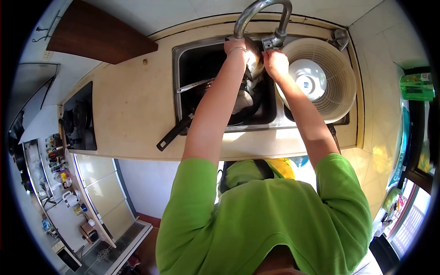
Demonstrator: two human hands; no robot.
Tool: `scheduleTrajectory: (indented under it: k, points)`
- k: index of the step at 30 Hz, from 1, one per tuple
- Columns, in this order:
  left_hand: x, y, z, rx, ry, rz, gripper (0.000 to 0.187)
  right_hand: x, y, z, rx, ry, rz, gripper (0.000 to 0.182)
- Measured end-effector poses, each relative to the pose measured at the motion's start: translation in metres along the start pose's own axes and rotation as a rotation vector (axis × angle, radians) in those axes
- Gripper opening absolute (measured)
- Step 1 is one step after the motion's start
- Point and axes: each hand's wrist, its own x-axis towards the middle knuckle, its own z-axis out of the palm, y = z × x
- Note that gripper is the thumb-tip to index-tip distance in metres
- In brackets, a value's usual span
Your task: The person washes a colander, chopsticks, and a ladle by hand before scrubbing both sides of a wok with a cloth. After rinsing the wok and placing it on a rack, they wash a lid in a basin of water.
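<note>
My left hand is closed at the edge of a shiny, rounded metal vessel, tilted over the sink below the faucet. A bracelet circles that wrist. Curled fingers of my right hand meet the vessel's right side, just under the faucet's base; what they grip is hidden. Beneath, in the dark sink basin, lies a black pan whose handle sticks out over the front left rim. A pale rounded dish sits in the pan, and a metal utensil handle crosses the basin's left side.
Right of the basin stands a cream colander basket with a white bowl lying upside down in it. The curved faucet spout arches above my hands. A beige counter extends left towards a black stove; a brown wooden panel juts from the wall.
</note>
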Motion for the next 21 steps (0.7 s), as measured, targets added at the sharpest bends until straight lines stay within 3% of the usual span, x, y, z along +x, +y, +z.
scheduleTrajectory:
  k: [1,3,5,7,11,13,16,19,20,21]
  points:
    - [-0.008,0.007,-0.003,-0.001,0.0,-0.001,0.033,0.0,-0.001,0.0,-0.001,0.0,-0.001,0.021]
    - [-0.018,0.02,-0.01,0.362,0.087,0.068,0.037,0.001,-0.002,-0.001,0.001,-0.007,0.008,0.021]
    - [-0.004,0.013,-0.024,0.38,0.015,0.147,0.028,0.0,-0.001,-0.003,-0.005,-0.022,0.013,0.021]
    - [0.013,0.007,-0.038,-0.427,-0.217,-0.11,0.021,-0.001,0.0,-0.004,0.016,-0.011,-0.008,0.022]
    - [-0.001,0.014,-0.074,-0.745,-0.137,-0.317,0.02,-0.004,-0.005,-0.018,0.015,-0.126,0.031,0.023]
    - [-0.007,0.018,-0.084,-0.903,-0.211,-0.445,0.021,-0.017,-0.015,-0.037,0.148,-0.001,-0.238,0.045]
    - [-0.004,0.018,-0.072,-0.783,-0.181,-0.376,0.023,-0.038,-0.047,-0.07,0.041,-0.408,-0.315,0.082]
    - [-0.028,0.029,-0.061,-0.766,-0.123,-0.337,0.014,-0.027,-0.037,-0.037,0.004,-0.393,-0.073,0.069]
    - [-0.035,0.031,-0.064,-0.629,-0.205,-0.254,0.016,-0.029,-0.033,-0.026,-0.026,-0.271,-0.125,0.057]
    - [-0.036,0.033,-0.066,-0.491,-0.284,-0.17,0.018,-0.028,-0.028,-0.018,-0.024,-0.27,-0.127,0.057]
